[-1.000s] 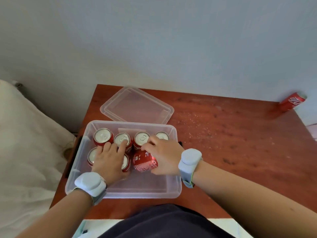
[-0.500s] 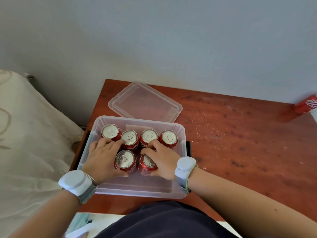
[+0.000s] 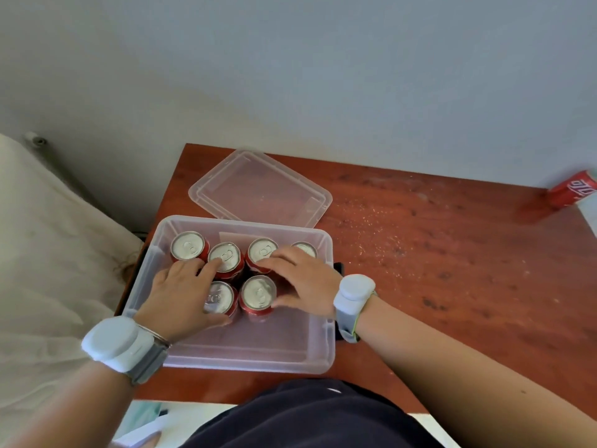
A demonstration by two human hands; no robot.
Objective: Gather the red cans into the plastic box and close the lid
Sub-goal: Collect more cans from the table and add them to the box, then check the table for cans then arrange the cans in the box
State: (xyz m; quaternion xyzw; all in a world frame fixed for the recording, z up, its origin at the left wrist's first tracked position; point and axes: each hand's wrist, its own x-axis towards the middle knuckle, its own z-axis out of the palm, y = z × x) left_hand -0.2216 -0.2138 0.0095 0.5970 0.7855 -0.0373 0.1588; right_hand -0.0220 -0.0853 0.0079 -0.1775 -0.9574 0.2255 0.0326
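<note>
Wooden table (image 3: 452,270) against a pale wall (image 3: 323,76). White cloth (image 3: 48,270) lies left of the table.

The right hand (image 3: 302,281) hides most of the far right can (image 3: 305,248), the left hand (image 3: 181,297) covers part of a near can (image 3: 219,299), and the lone can (image 3: 573,189) is cut off by the edge.

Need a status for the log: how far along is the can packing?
Done: six red cans stand upright in the plastic box. In hand: left hand and right hand rest on the cans, nudging them together. Left: one can lies at the table's far right edge; the lid sits behind the box, off.
</note>
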